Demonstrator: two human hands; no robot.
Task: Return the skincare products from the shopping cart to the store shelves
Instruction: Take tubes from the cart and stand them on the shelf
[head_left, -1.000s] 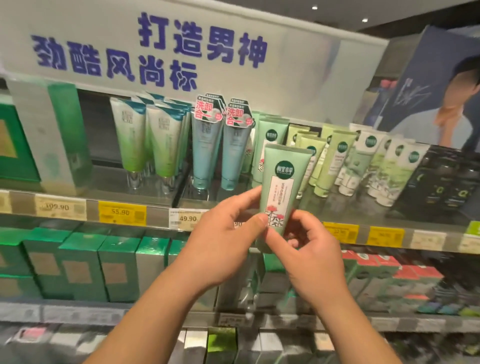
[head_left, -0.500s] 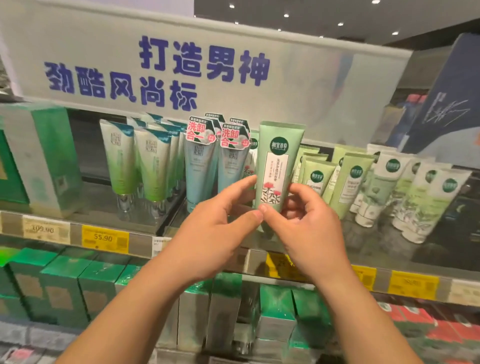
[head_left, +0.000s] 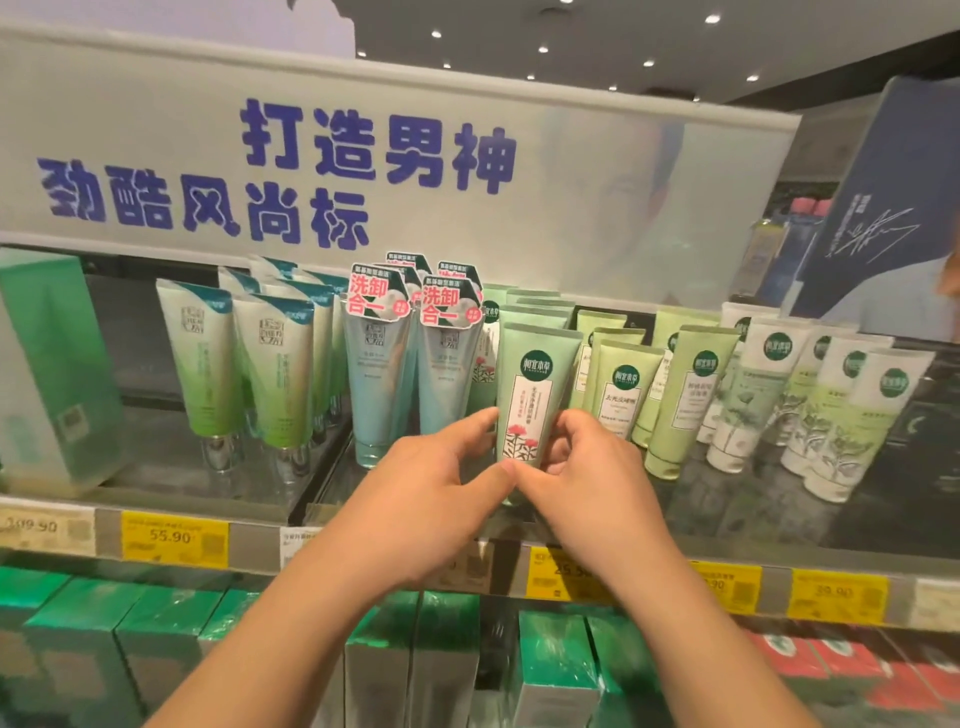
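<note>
Upper shelf, from 9 o'clock: a green box stands at the far end. Next come white-green tubes, cap down, then blue tubes bearing pink-lettered tags.

At centre, the left hand grips the lower left edge of a pale green tube, fingers curled behind it and thumb across the front. The right hand grips the lower right edge likewise; the two thumbs meet at the tube's base. The tube stands upright, cap down, at the front of a row of matching tubes. Whether its cap rests on the shelf cannot be told: the hands cover it.

Toward 3 o'clock: light green tubes, then white tubes with leaf prints, leaning back.

At 12 o'clock, a white banner with blue characters. Along the shelf edge, yellow price tags. At 6 to 7 o'clock, the lower shelf holds green boxes; red boxes at 4 o'clock.
</note>
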